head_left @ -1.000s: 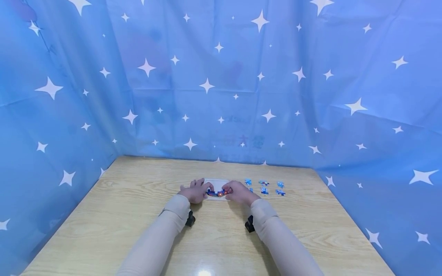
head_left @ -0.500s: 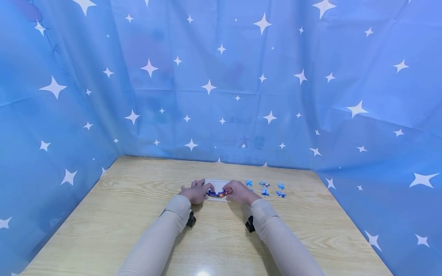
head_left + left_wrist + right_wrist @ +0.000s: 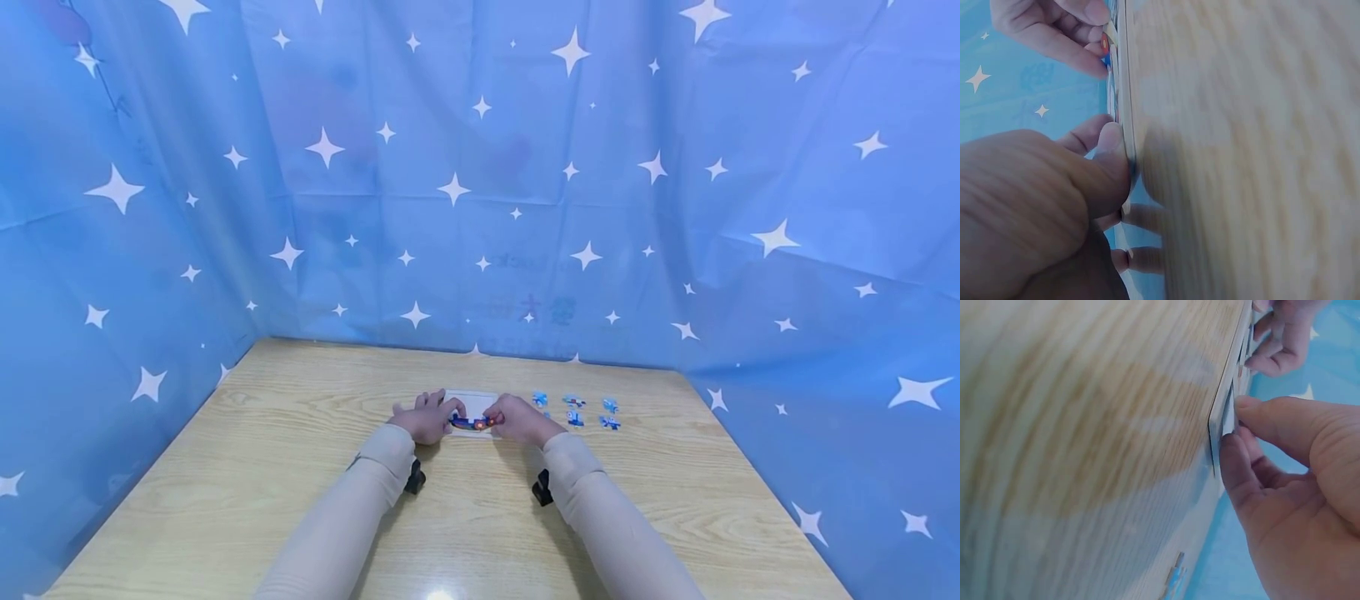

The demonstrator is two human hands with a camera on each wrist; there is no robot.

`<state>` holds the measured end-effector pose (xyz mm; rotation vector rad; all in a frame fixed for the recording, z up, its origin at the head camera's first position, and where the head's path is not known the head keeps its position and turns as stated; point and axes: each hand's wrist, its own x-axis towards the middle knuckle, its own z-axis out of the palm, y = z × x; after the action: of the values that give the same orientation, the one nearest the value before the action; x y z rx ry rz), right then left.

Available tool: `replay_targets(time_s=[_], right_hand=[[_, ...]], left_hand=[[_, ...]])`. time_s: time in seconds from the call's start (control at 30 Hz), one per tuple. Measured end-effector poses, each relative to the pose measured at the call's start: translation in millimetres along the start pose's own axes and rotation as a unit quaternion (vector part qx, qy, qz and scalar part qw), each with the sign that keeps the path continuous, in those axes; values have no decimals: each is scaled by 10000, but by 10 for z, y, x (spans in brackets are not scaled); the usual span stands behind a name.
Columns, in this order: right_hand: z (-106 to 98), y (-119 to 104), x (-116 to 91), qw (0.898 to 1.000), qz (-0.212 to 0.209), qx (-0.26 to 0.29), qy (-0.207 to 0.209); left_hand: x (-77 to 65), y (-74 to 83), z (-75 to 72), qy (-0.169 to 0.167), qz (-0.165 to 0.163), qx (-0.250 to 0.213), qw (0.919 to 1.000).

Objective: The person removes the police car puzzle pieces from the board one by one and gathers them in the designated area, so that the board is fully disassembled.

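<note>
A white puzzle board (image 3: 472, 397) lies on the table, with a row of joined blue, red and orange jigsaw pieces (image 3: 467, 424) along its near side. My left hand (image 3: 427, 417) is at the board's left end; its bent index finger and thumb hold the joined pieces, and the other fingers spread beyond the board. At the right end, my right hand (image 3: 521, 418) pinches a jigsaw piece (image 3: 1229, 415) between thumb and fingers, just over the board's corner. The left wrist view shows a bit of red and blue puzzle (image 3: 1105, 47) by the right fingertips. The fingers hide both ends of the row.
Several loose blue jigsaw pieces (image 3: 574, 417) lie in two rows right of the board; my right hand partly covers the nearest. The wooden table (image 3: 480, 517) reaches back to a blue star-patterned curtain (image 3: 480, 208), which also hangs along both sides.
The right fingertips and the piece they hold have come down slightly toward the board. The left hand stays in place. The head view has shifted a little.
</note>
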<state>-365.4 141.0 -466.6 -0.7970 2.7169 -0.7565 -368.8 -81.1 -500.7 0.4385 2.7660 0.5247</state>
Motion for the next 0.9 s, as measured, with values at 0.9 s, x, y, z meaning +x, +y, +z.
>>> replay_targets(time_s=[0.9], right_hand=[[16,16,22,10000,7,45,-56]], left_hand=[[-64,12,-43,-71,141,-174,9997]])
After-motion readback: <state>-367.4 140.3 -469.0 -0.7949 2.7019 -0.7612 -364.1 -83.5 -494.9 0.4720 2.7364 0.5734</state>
